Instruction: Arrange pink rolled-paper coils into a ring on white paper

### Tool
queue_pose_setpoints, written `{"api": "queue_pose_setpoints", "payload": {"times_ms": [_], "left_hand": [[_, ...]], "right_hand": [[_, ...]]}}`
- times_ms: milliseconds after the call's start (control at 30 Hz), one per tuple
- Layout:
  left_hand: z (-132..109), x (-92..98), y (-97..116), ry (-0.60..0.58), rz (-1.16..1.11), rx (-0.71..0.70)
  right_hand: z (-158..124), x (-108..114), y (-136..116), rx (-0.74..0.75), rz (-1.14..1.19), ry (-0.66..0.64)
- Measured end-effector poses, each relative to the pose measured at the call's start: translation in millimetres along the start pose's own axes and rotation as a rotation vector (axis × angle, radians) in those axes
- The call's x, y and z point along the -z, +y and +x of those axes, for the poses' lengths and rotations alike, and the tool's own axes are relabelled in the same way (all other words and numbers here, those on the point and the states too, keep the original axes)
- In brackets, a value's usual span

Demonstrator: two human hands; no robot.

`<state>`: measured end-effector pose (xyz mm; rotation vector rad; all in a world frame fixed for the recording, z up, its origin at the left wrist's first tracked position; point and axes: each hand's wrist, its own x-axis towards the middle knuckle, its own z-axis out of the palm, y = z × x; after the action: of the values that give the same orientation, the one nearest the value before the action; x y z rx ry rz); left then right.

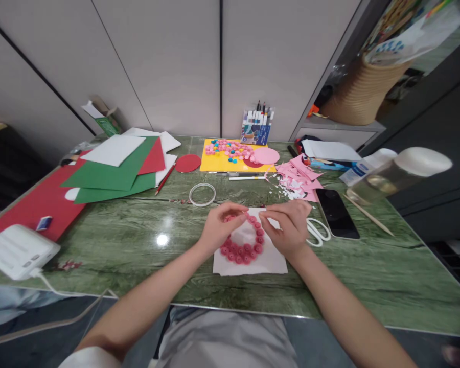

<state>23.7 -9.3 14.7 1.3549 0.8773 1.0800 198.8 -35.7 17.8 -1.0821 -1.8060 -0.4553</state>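
A ring of small dark-pink paper coils [243, 254] lies on a white sheet of paper [270, 263] near the table's front edge. Over the ring's far left side is my left hand [221, 223], thumb and fingers curled close together and covering some coils. My right hand [290, 225] hovers at the far right of the ring, its thumb and forefinger pinched. Whatever either hand pinches is too small or hidden to make out. White-handled scissors [319, 233] lie just right of my right hand, their blades out of sight.
Behind the hands are a clear-white tape roll [202, 194], a yellow sheet [210, 164] with small pink and blue pieces, and pink paper scraps [301, 176]. A phone [335, 212] and a bottle [391, 176] stand to the right. Green sheets [103, 176] and a white charger [19, 251] lie left.
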Motion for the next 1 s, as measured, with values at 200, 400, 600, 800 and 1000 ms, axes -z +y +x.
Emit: {"api": "queue_pose_setpoints", "payload": {"times_ms": [200,400,600,800,1000], "left_hand": [[-7,-3.9,10,0.062,0.245,-0.329],[-8,-2.2,12,0.057,0.287,-0.403],[-10,-1.1,12,0.043,0.306,-0.438],[-12,-2.4,11,0.055,0.321,-0.449],[-13,-2.7,9,0.082,0.363,-0.49]], "right_hand": [[0,5,-6,0.058,0.028,-0.064],[-1,5,-6,0.047,0.054,-0.109],[0,6,-8,0.05,0.029,-0.117],[1,6,-10,0.069,0.06,-0.084],[-1,6,-12,-0.012,0.022,-0.117]]}}
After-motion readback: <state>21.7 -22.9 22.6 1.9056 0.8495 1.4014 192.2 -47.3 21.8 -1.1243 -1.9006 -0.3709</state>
